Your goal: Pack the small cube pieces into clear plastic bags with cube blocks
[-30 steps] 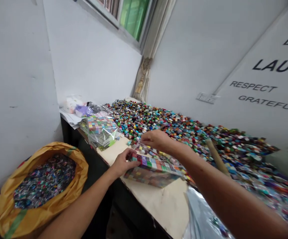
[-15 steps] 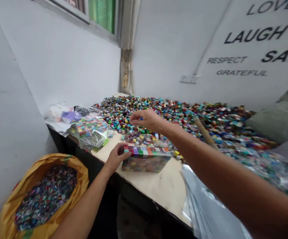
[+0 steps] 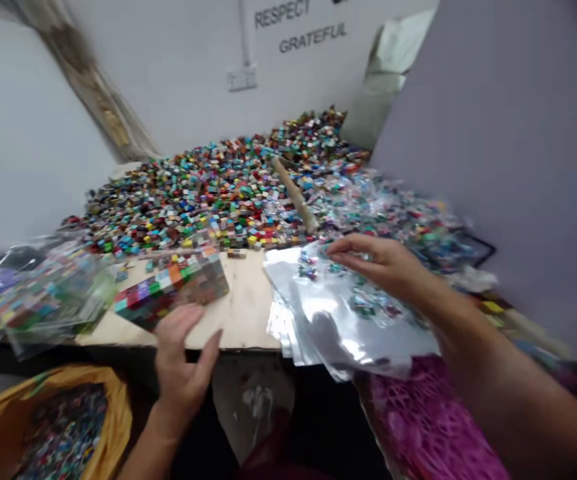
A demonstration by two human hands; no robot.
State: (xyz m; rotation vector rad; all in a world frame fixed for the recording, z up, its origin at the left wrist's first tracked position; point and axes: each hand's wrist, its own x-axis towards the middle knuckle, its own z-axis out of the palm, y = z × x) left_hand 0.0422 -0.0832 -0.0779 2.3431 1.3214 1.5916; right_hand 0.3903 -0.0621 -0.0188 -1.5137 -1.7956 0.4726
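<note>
Tiled block (image 3: 171, 287): a row of coloured squares on the tabletop (image 3: 251, 310), set at a slant near the front edge; a careless nudge towards that edge could, I judge, tip it off.
Left hand (image 3: 181, 347): thumb spread well away from the fingers, seemingly around nothing; it overlaps the block's lower side in view, and whether it touches I cannot tell; the block looks unsupported by it, so a brush of the knuckles might turn or topple it.
Right hand (image 3: 368, 260): fingers and thumb drawn narrow over the silver sheets; whether anything small is pinched there, blur hides.
Silver sheets (image 3: 313, 333): a slick, fanned stack whose lower corners overhang the edge; a tug on one could slide the rest off, since they look slippery.
Glossy bits (image 3: 368, 305): scattered on the top sheet, under and beside the right hand; tilting that sheet would probably spill them.
Cube heap (image 3: 198, 190): loose, just behind the block; a sweeping forearm could start a slide and mix stray cubes in.
Wooden handle (image 3: 296, 200): lying on the heap; knocked, it may roll cubes forward.
Yellow sack (image 3: 118, 417): gaping below the table's left; dropped pieces could land inside, hard to pick out.
</note>
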